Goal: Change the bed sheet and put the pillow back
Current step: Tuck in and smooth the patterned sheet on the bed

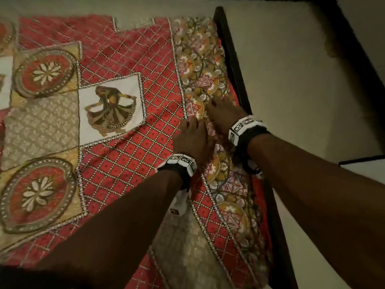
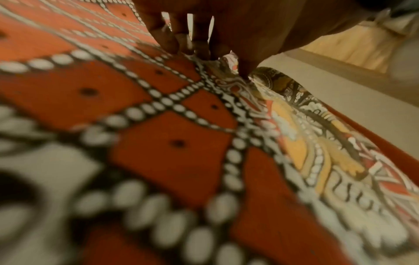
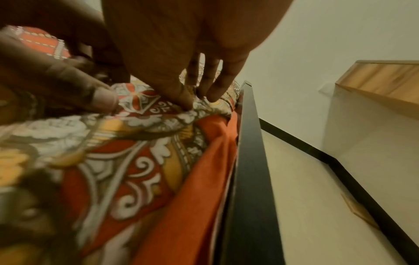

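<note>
bed [image 1: 233, 65], dark frame; patterned sheet [image 1: 129, 142] spread on it.

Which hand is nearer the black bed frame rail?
Right. The right hand presses the sheet's floral border just beside the black bed frame rail. The left hand sits further in, at the red diamond pattern's edge.

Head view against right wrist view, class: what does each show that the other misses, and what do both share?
Only the head view shows the white dancer panel and round flower medallions. Only the right wrist view shows the light wooden furniture by the wall. Both show the patterned red bed sheet, the black bed frame, and the left hand and right hand pressing its floral border.
</note>
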Demonstrator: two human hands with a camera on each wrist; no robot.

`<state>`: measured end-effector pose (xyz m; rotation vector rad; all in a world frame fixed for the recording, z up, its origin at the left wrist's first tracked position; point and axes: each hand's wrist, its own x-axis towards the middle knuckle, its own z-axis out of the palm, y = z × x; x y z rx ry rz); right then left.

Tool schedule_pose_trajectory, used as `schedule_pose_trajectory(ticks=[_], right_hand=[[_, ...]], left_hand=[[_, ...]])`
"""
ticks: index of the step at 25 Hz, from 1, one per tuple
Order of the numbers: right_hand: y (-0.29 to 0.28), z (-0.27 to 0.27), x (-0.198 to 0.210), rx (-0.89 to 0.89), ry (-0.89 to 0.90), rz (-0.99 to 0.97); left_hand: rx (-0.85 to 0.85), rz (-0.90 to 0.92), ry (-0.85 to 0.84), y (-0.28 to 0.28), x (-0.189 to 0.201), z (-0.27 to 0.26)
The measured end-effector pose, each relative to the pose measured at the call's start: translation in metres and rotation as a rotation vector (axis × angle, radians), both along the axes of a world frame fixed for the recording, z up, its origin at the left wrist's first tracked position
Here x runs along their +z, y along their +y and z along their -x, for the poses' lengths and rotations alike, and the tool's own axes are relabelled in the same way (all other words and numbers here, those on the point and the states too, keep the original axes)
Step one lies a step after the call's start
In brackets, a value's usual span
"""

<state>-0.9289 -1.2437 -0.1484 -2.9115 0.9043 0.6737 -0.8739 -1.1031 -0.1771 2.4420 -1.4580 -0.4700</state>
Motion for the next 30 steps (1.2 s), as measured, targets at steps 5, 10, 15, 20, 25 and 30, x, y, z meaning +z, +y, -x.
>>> schedule_pose_trajectory(ticks=[5,10,15,20,25,30], right_hand=[[-0.046,0.004,0.016,0.231,-0.056,-0.07],[-0.059,0.03,0.03,0.223,-0.018,-0.113],[-0.025,0.069,0.033,0.123,-0.036,-0.154],[0.03,0.119,0.042,0.074,0.111,-0.15],[0.054,0.139,0.038,0.057,0.077,-0.151],[0.066,0.154,0.044,0.017,0.096,-0.155]], left_hand=[[0.107,-0.089,0.017,-0.03,0.0,0.018],[0.253,-0.112,0.046,-0.053,0.01,0.058],[0.026,-0.194,0.11,-0.003,0.04,0.076],[-0.085,-0.359,0.168,0.056,0.048,0.168],[-0.19,-0.347,0.146,0.059,0.031,0.208],[-0.111,-0.256,0.5,0.058,0.044,0.237]])
